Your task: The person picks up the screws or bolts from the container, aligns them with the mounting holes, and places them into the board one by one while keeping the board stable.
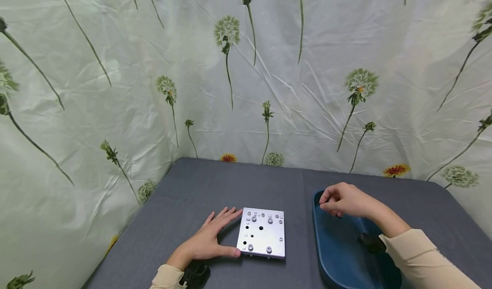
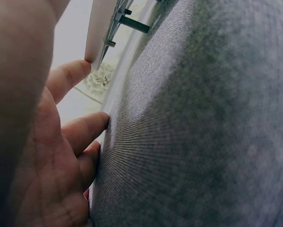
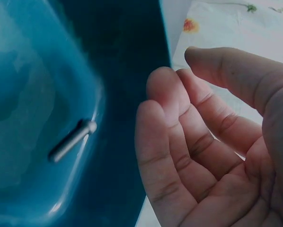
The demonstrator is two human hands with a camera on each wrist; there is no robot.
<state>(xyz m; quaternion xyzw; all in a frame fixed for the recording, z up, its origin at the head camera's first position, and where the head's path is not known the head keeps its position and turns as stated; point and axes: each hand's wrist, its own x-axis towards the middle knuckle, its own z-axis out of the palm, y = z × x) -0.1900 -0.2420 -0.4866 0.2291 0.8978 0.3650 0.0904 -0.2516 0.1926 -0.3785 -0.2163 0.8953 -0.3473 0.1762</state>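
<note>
A square silver metal plate [image 1: 261,233] with several holes and bolts lies on the grey table in the head view. My left hand [image 1: 211,237] is spread along its left side, thumb at the near corner and index fingertip at the far corner. In the left wrist view, a threaded bolt [image 2: 134,24] sticks out beneath the plate's underside. My right hand [image 1: 347,203] is over the far end of a blue bin [image 1: 320,255]. Its fingers curve loosely, with the thumb apart from them and nothing held in the right wrist view. A metal bolt [image 3: 73,141] shows at the bin's inner edge.
Grey cloth [image 1: 230,182] covers the table. Behind and to the left hangs a pale curtain [image 1: 292,88] with dandelion prints. The bin stands to the right of the plate, under the right forearm, with a strip of table between them.
</note>
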